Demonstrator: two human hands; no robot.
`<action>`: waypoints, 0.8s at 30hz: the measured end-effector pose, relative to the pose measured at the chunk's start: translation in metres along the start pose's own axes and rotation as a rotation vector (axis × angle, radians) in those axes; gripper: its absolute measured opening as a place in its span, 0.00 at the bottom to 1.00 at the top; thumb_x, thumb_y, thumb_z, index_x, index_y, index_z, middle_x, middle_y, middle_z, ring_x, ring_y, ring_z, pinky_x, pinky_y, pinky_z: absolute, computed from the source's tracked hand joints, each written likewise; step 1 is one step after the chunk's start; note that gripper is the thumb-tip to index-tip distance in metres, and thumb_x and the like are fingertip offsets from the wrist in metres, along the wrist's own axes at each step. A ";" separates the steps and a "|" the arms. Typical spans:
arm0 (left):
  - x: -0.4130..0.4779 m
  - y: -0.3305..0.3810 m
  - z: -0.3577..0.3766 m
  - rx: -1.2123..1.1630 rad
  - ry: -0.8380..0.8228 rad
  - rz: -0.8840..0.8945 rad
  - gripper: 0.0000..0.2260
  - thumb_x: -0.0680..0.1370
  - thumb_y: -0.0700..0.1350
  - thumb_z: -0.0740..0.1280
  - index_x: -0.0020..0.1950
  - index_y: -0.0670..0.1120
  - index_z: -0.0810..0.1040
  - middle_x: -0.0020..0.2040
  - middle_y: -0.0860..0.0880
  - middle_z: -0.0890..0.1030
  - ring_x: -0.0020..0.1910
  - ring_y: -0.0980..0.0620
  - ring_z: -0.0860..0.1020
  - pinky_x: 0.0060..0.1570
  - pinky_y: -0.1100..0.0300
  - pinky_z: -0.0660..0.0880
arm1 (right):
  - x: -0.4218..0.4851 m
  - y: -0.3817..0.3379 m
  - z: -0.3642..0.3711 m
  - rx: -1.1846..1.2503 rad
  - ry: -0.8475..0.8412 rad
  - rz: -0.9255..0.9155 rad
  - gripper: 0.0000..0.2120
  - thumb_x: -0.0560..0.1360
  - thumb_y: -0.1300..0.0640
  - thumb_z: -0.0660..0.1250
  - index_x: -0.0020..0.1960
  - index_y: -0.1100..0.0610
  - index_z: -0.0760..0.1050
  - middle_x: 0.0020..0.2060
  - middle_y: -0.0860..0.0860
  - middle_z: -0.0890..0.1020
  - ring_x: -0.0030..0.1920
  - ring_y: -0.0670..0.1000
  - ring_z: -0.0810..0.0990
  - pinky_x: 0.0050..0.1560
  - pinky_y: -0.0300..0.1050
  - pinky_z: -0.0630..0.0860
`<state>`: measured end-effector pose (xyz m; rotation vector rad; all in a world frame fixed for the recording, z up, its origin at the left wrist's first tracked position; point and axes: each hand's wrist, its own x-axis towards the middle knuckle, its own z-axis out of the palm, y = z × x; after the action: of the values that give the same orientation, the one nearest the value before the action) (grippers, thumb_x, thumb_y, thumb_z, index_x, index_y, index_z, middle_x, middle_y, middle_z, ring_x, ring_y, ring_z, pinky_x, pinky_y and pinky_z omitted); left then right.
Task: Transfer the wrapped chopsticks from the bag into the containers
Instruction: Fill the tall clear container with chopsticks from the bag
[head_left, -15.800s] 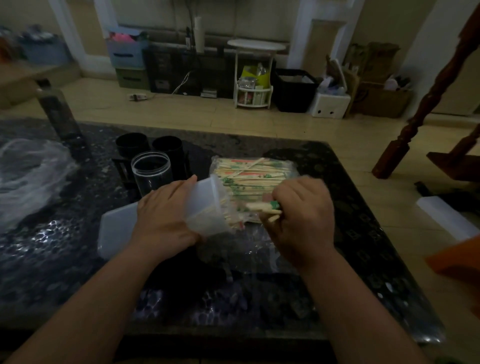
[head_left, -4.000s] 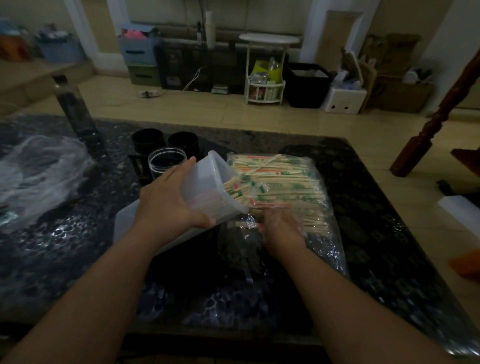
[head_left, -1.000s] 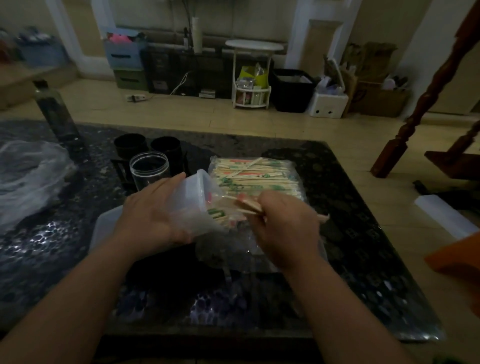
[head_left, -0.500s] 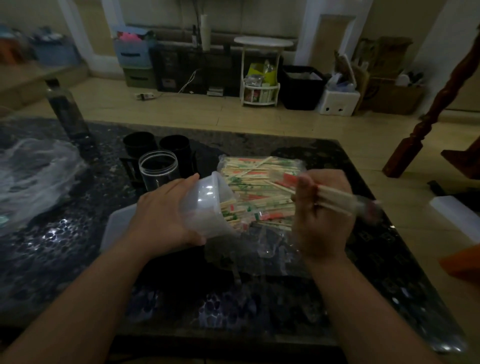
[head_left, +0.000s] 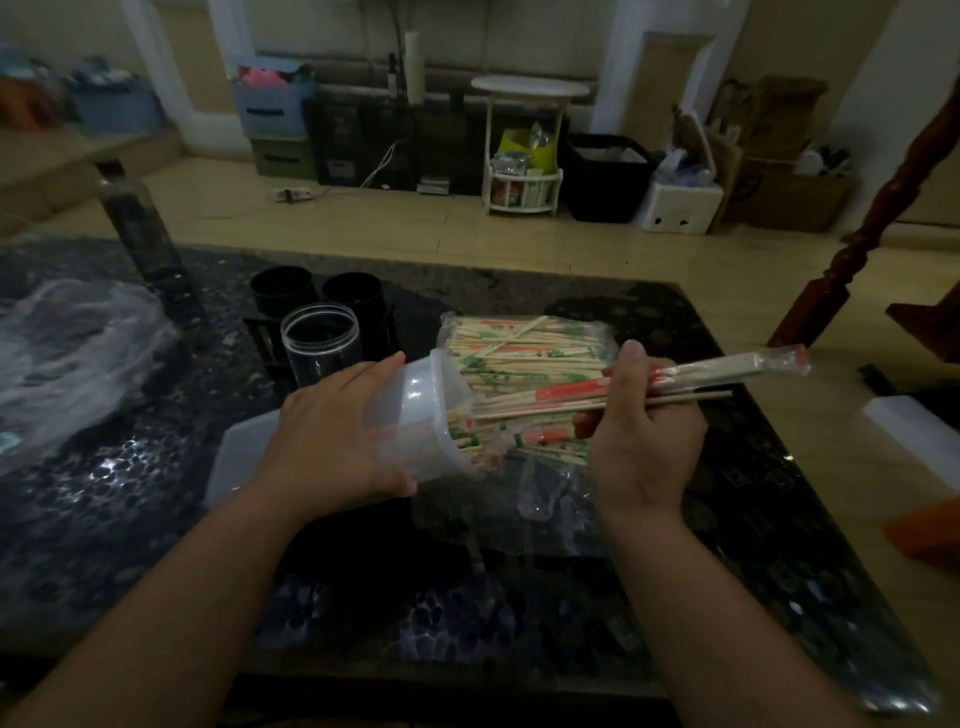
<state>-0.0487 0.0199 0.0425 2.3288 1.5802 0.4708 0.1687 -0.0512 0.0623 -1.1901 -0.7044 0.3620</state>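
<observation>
Right, from my feed the wrapped chopsticks (head_left: 727, 371) are a small bundle lifted above the tabletop (head_left: 753, 519), pinched between the thumb and curled fingers of the right hand (head_left: 644, 431). Their long axis runs almost level, rising a little to the right. The near tips point left at the mouth of the translucent container (head_left: 415, 410), and the red-printed wrapper ends stick out well past the hand on the right. The right forearm comes in from the lower right, wrist cocked with the thumb up. The left hand (head_left: 337, 426) wraps the container from the side, thumb underneath and fingers over the top, holding it tipped over with its mouth facing right. I see more chopstick ends at that mouth. Just behind lies the clear bag (head_left: 519, 348), stuffed with chopsticks lying crosswise. Further back stand a clear jar (head_left: 322, 343) and two black cups (head_left: 283, 291). Crumpled plastic (head_left: 78, 353) lies far left.
</observation>
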 end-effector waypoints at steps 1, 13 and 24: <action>0.000 0.000 0.000 -0.004 -0.002 0.003 0.59 0.50 0.64 0.77 0.77 0.61 0.55 0.76 0.54 0.63 0.73 0.52 0.62 0.68 0.53 0.56 | -0.001 0.002 0.001 -0.035 -0.074 0.061 0.14 0.80 0.56 0.64 0.36 0.55 0.76 0.26 0.44 0.80 0.28 0.38 0.78 0.31 0.34 0.74; 0.001 0.000 0.000 -0.004 -0.004 0.008 0.58 0.50 0.65 0.75 0.78 0.61 0.54 0.76 0.55 0.63 0.74 0.54 0.60 0.70 0.52 0.56 | -0.006 0.038 0.010 -0.236 -0.413 0.367 0.07 0.76 0.62 0.69 0.41 0.53 0.78 0.37 0.49 0.82 0.38 0.49 0.81 0.38 0.43 0.77; 0.001 0.002 -0.004 -0.014 0.063 -0.038 0.57 0.54 0.58 0.82 0.78 0.59 0.55 0.76 0.54 0.63 0.74 0.53 0.60 0.71 0.52 0.56 | 0.020 0.045 -0.014 -0.930 -0.739 0.101 0.08 0.74 0.55 0.69 0.37 0.52 0.76 0.37 0.49 0.82 0.42 0.52 0.80 0.43 0.45 0.75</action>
<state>-0.0481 0.0203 0.0469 2.2906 1.6407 0.5505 0.1974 -0.0333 0.0233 -1.9979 -1.5579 0.5983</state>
